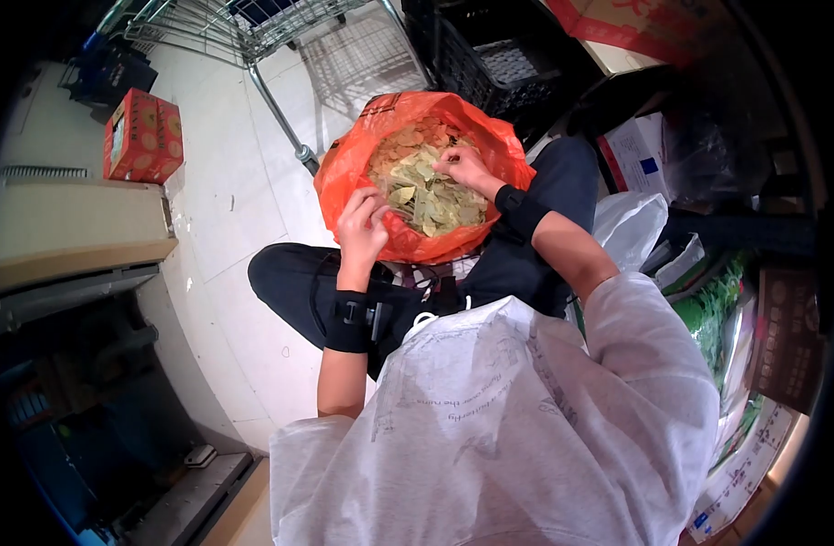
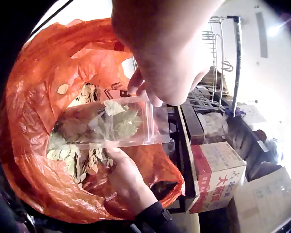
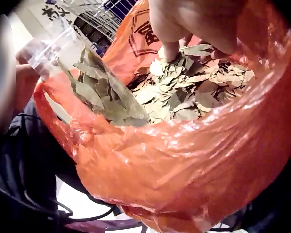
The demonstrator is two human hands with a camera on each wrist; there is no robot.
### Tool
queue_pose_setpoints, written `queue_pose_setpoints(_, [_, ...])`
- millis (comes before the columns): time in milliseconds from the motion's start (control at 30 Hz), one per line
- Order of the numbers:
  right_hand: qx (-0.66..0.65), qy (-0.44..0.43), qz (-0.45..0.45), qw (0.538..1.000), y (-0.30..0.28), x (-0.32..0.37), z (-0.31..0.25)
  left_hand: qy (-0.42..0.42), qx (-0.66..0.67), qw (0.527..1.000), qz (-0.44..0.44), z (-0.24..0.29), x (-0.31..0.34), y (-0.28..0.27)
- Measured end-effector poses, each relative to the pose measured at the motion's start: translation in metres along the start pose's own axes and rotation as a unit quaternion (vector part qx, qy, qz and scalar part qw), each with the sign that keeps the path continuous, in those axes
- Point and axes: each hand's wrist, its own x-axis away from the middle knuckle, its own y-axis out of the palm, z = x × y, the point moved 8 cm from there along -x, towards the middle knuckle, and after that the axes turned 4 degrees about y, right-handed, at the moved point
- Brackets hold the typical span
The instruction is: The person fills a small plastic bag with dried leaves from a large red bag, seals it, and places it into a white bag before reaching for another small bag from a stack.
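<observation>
An orange plastic bag point(image 1: 340, 173) full of dried leaves point(image 1: 446, 205) stands open between the person's legs. At its left side the left hand point(image 1: 363, 226) pinches the top edge of a clear zip bag point(image 2: 140, 121), which lies tilted over the leaves and holds several green leaves point(image 3: 94, 87). The right hand point(image 1: 465, 171) is inside the orange bag, and its thumb and fingers pinch leaves from the heap in the right wrist view point(image 3: 196, 24). Part of its fingertips is hidden behind the leaves and the hand itself.
A metal cart point(image 1: 244, 36) stands beyond the orange bag, with a black crate point(image 1: 503, 68) to its right. At the left is a red box point(image 1: 144, 136) on the pale tiled floor point(image 1: 226, 273). White plastic bags point(image 1: 631, 223) and cartons crowd the right side.
</observation>
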Motion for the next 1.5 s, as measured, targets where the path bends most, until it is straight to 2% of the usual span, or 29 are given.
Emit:
queue_pose_setpoints(233, [-0.021, -0.048, -0.024, 0.998, -0.002, 0.008, -0.026, -0.001, 0.0, 1.0, 0.006, -0.002, 0.004, -0.001])
queue_pose_setpoints(300, [0.084, -0.069, 0.051, 0.993, -0.014, 0.013, -0.03, -0.013, 0.007, 1.0, -0.008, -0.002, 0.001, 0.002])
queue_pose_setpoints(333, [0.085, -0.069, 0.054, 0.992, -0.018, 0.012, -0.031, -0.011, 0.009, 1.0, -0.008, -0.001, -0.001, 0.004])
queue_pose_setpoints(400, [0.005, -0.022, 0.039, 0.999, -0.021, 0.009, -0.029, -0.002, 0.009, 1.0, -0.005, 0.0, -0.001, 0.003])
queue_pose_setpoints(433, [0.023, -0.103, 0.085, 0.991, -0.032, 0.015, -0.042, -0.004, 0.008, 1.0, -0.003, -0.001, 0.001, 0.002])
queue_pose_setpoints(467, [0.024, -0.104, 0.083, 0.991, -0.037, 0.019, -0.052, -0.012, 0.011, 1.0, -0.006, -0.003, 0.002, 0.003])
queue_pose_setpoints(533, [-0.041, -0.001, 0.033, 0.999, -0.043, 0.02, -0.054, -0.019, 0.017, 1.0, -0.006, -0.005, 0.001, 0.005])
queue_pose_setpoints(600, [-0.048, 0.012, 0.022, 0.999, -0.055, 0.04, -0.088, -0.026, 0.015, 0.999, -0.018, -0.007, 0.001, 0.007])
queue_pose_setpoints(667, [0.049, -0.126, 0.124, 0.983, -0.078, 0.071, -0.15, -0.021, 0.011, 1.0, -0.019, -0.007, 0.001, 0.008])
queue_pose_setpoints(700, [0.063, -0.158, 0.135, 0.976, -0.083, 0.084, -0.175, -0.014, 0.005, 1.0, -0.022, -0.005, 0.001, 0.008])
queue_pose_setpoints(833, [0.088, -0.169, 0.113, 0.975, -0.08, 0.122, -0.226, -0.01, 0.013, 1.0, -0.021, -0.004, 0.0, 0.01])
queue_pose_setpoints(867, [0.089, -0.169, 0.114, 0.975, -0.074, 0.121, -0.221, -0.009, 0.017, 1.0, -0.022, -0.005, 0.0, 0.01])
queue_pose_setpoints(933, [0.095, -0.233, 0.121, 0.96, -0.055, 0.121, -0.214, -0.009, 0.02, 1.0, -0.021, -0.007, 0.0, 0.01])
queue_pose_setpoints(1133, [0.156, -0.19, 0.078, 0.966, -0.027, 0.125, -0.208, -0.048, 0.041, 0.997, -0.033, -0.009, 0.003, 0.01])
queue_pose_setpoints(1200, [0.174, -0.223, 0.082, 0.956, -0.02, 0.126, -0.206, -0.01, 0.024, 0.999, -0.021, -0.005, 0.001, 0.009])
queue_pose_setpoints(1300, [0.181, -0.219, 0.071, 0.956, -0.014, 0.123, -0.201, -0.003, 0.024, 0.999, -0.022, -0.004, 0.002, 0.01])
queue_pose_setpoints(1433, [0.148, -0.224, 0.058, 0.961, -0.013, 0.118, -0.199, -0.02, 0.032, 0.999, -0.03, -0.003, 0.0, 0.01])
queue_pose_setpoints(1500, [0.089, -0.222, 0.051, 0.97, -0.014, 0.117, -0.197, -0.028, 0.043, 0.998, -0.03, -0.003, 0.0, 0.01])
